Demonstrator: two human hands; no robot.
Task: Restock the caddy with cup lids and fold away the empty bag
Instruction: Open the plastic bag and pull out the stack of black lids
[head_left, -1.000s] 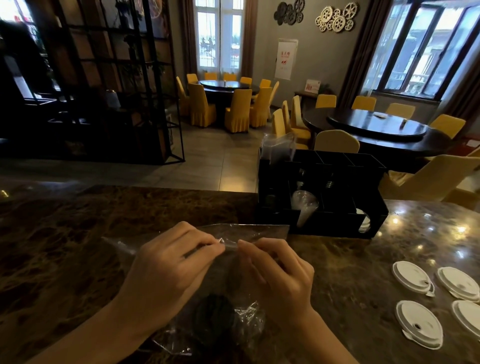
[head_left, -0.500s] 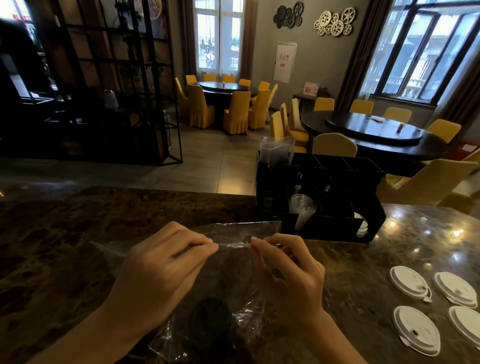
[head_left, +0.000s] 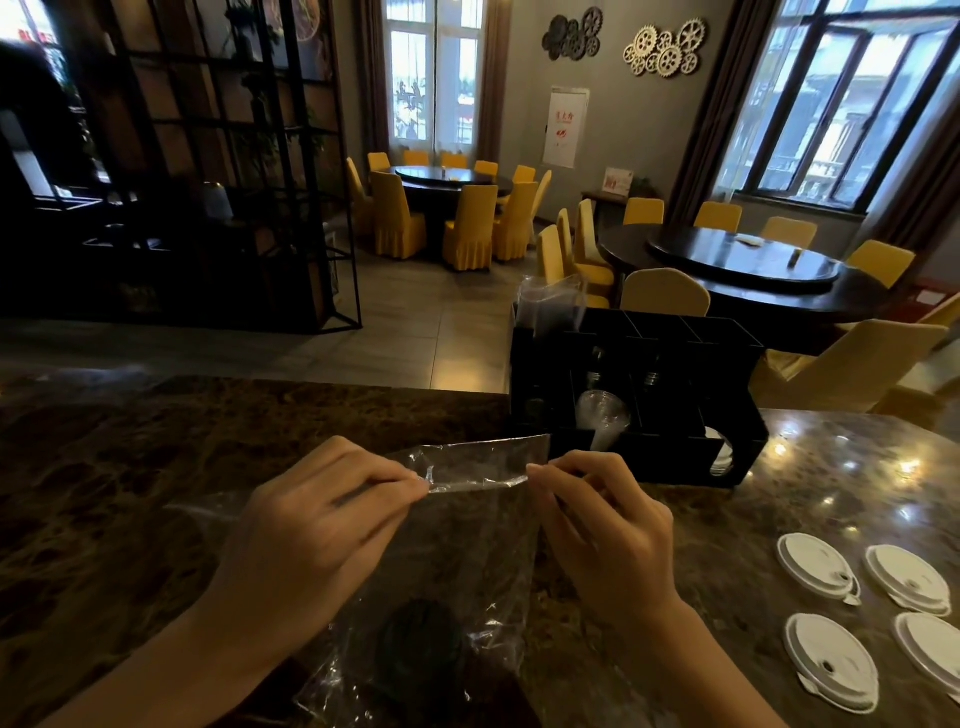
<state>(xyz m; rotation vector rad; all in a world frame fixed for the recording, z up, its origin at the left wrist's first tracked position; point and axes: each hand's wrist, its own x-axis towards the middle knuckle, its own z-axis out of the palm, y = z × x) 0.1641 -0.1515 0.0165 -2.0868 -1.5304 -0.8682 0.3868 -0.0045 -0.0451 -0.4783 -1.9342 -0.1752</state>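
A clear plastic bag (head_left: 457, 561) lies on the dark marble counter in front of me, with a dark round lid (head_left: 421, 649) inside near its bottom. My left hand (head_left: 311, 530) pinches the bag's top edge on the left. My right hand (head_left: 602, 525) pinches the same edge on the right, and the mouth is stretched between them. The black caddy (head_left: 649, 452) stands just behind my right hand, with clear cups (head_left: 602, 415) in one compartment and white lids (head_left: 722, 457) at its right end. Several white cup lids (head_left: 815, 566) lie loose on the counter at the right.
The marble counter (head_left: 130, 467) runs left and right beneath my hands. More clear plastic (head_left: 550, 301) sticks up from the caddy's back left corner. Beyond the counter are dark round tables with yellow chairs (head_left: 665, 296) and a black metal shelf (head_left: 208, 182) at the left.
My hands have moved apart along the bag's top edge, pulling its mouth wider. The bag, the caddy and the loose lids stay in place.
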